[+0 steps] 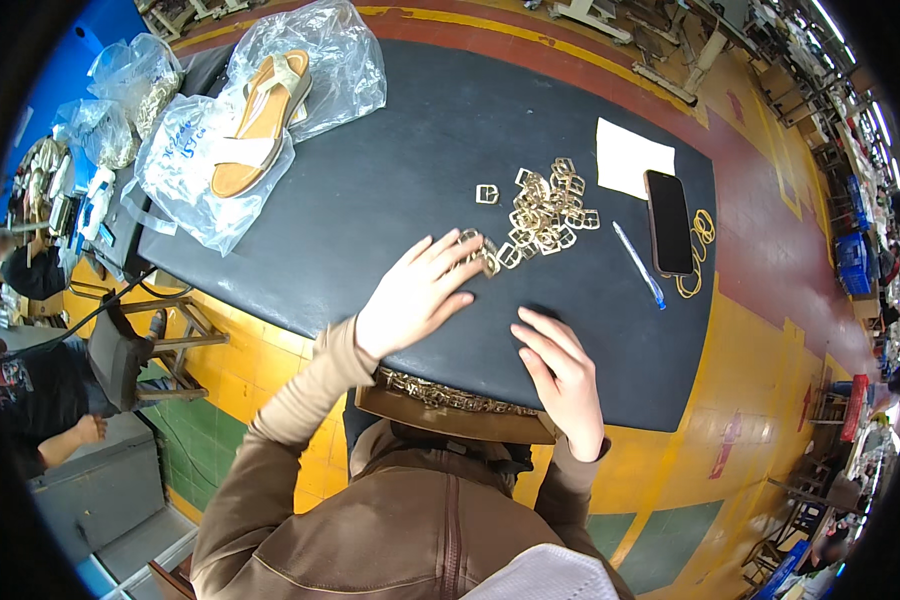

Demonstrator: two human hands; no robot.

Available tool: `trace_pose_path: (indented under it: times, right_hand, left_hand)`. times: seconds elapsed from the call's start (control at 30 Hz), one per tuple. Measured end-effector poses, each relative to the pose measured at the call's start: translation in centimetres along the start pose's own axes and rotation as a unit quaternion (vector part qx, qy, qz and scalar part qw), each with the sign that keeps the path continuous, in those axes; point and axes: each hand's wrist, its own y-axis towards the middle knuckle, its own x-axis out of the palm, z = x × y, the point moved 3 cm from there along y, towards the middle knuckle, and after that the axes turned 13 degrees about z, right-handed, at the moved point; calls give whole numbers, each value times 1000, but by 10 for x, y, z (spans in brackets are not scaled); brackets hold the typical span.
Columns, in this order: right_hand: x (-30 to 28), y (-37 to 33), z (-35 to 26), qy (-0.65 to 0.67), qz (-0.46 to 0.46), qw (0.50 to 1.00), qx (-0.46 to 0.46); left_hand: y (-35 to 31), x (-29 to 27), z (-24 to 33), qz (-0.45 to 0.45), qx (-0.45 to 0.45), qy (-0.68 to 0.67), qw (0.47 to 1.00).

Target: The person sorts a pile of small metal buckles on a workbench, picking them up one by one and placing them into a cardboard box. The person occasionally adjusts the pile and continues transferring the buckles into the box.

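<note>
My left hand (420, 295) lies palm down over the dark table, its fingers stretched out onto a few metal buckles (483, 256) that partly show beyond the fingertips. To the right, my right hand (563, 372) hovers or rests near the table's front edge, fingers extended and nothing in them. A loose pile of gold-toned belt-style buckles (545, 212) sits ahead of both hands. One single buckle (486, 194) lies apart, left of the pile. At my lap, below the table edge, an open brown box or drawer (450, 415) holds many more buckles.
A sandal (260, 125) lies on clear plastic bags (195, 165) at the far left. On the right are white paper (634, 158), a dark phone (669, 222), a blue pen (639, 264) and yellow rubber bands (703, 228). Another person's hand (90, 430) shows at left, beside a stool (170, 340).
</note>
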Motion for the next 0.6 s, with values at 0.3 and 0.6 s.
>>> trace_pose_path:
  times: [0.3, 0.6]
  right_hand:
    - [61, 35, 6, -96, -55, 988, -108]
    - [38, -2, 8, -138, -47, 979, -144]
  left_hand:
    - [-32, -20, 6, 25, -117, -108, 987]
    - [-32, -20, 2, 65, -135, -151, 977]
